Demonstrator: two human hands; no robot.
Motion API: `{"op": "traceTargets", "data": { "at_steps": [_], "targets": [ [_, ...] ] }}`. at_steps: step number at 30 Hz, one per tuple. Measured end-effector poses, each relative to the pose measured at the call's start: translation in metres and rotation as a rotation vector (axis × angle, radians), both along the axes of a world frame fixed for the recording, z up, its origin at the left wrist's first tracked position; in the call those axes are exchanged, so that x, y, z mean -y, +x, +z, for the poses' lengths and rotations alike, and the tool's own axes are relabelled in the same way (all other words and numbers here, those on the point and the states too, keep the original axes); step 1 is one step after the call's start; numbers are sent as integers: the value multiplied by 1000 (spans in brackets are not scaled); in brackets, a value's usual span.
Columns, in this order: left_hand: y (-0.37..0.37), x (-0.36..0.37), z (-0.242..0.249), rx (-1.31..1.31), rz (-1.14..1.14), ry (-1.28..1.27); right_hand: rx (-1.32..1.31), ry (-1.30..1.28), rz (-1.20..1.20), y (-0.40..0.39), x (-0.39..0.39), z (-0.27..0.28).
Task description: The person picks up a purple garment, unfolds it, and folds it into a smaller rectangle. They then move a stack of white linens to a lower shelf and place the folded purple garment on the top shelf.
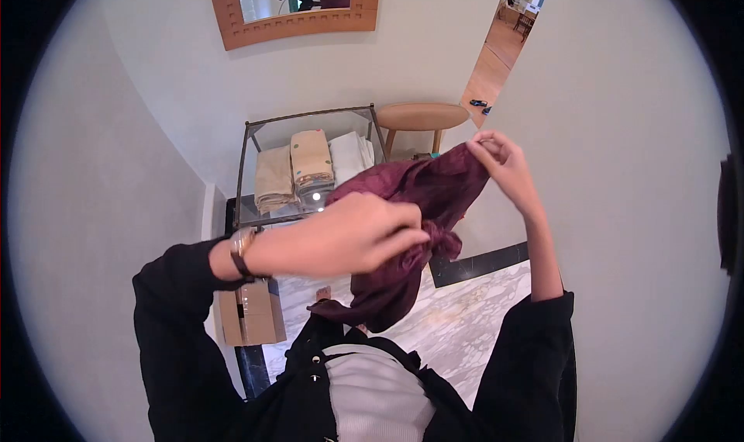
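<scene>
A dark maroon cloth hangs in the air in front of my body, with a bunched, knot-like part near its middle. My left hand, with a watch at the wrist, is closed on the cloth beside that bunched part. Higher and to the right, my right hand pinches an upper corner of the cloth between thumb and fingers. The cloth is stretched between the two hands, and its lower folds hang loose.
A glass-topped metal-framed table with folded cloths stands at the wall beside a round-seated wooden stool. A cardboard box sits on the floor at lower left. A wood-framed mirror hangs above.
</scene>
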State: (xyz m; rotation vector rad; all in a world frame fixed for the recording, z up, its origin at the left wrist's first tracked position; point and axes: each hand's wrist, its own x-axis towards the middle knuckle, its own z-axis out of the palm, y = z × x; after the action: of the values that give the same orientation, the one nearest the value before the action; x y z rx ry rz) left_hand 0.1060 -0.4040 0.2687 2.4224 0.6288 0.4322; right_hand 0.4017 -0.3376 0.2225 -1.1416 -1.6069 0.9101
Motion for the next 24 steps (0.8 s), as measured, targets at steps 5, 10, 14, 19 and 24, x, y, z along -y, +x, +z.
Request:
{"op": "traceTargets", "data": {
  "at_steps": [5, 10, 14, 19, 24],
  "targets": [
    [12, -39, -11, 162, 50, -565, -188, -91, 198, -40, 35, -2],
    [24, -49, -16, 275, 106, -358, -315, -164, 220, -51, 57, -2],
    [32, -53, -12, 353, 141, 32, -532, -266, 228, -51, 58, 11],
    [36, -53, -3, 287, 197, 164, -169, 35, 158, -53, 57, 7],
    [23, -68, 5, 32, -20, -226, -12, 235, 76, -34, 52, 12]
  ]
}}
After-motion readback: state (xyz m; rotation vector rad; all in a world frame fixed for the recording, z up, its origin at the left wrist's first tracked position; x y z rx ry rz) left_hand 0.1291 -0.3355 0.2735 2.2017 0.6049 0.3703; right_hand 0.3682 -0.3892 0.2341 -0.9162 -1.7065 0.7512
